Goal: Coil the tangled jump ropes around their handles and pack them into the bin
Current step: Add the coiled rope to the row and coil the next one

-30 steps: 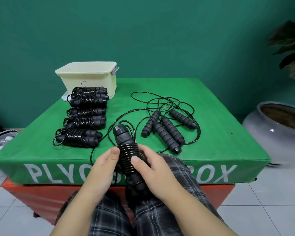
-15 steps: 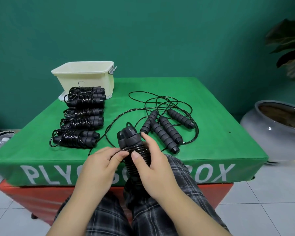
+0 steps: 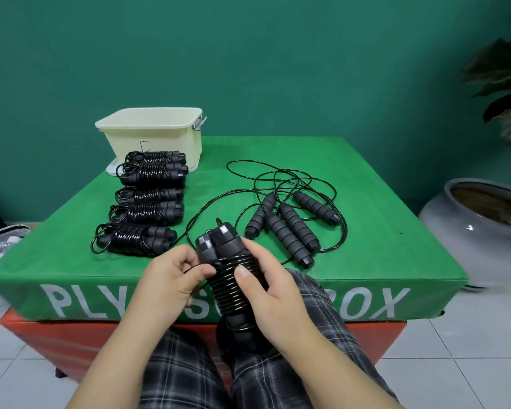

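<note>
Since the earlier frame, the coil has climbed the handles [image 3: 229, 268]. The right hand [image 3: 273, 286] grips them above the box [image 3: 366, 231]; the left hand [image 3: 171, 276] pinches the cord [image 3: 193, 268]. The bin [image 3: 152, 134] stands behind.

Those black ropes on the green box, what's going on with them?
A seated person is winding a jump rope around its paired handles: the right hand grips the bundle, the left hand pinches the loose cord. Five coiled bundles lie in a row before the cream bin. Four handles with tangled cord still wait on the box.
</note>
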